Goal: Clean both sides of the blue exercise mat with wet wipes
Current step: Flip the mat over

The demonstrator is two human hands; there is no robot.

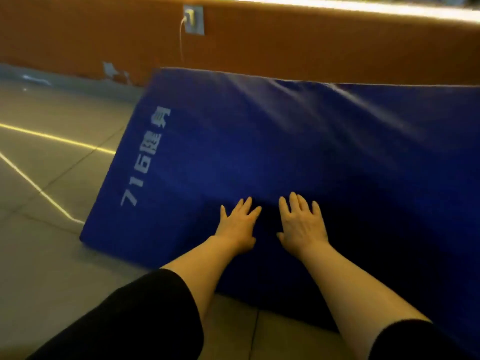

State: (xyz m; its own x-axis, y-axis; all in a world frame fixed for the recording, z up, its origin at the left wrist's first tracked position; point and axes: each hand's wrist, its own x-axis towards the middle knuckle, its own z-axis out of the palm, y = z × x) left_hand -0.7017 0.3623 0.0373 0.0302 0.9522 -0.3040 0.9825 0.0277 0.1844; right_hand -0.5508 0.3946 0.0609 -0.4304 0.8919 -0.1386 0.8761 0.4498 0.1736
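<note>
The blue exercise mat (298,141) lies flat on the floor, with white "716" lettering along its left end. Its far edge runs close to the orange wall. My left hand (239,224) rests palm down on the mat near its front edge, fingers straight and spread. My right hand (302,224) lies flat just beside it, fingers also straight. Neither hand holds anything. No wet wipe shows in this view.
Grey tiled floor (52,178) spreads to the left of the mat, crossed by bright light lines. An orange wall (285,42) stands behind, with a socket plate (193,19) and a white cable hanging from it.
</note>
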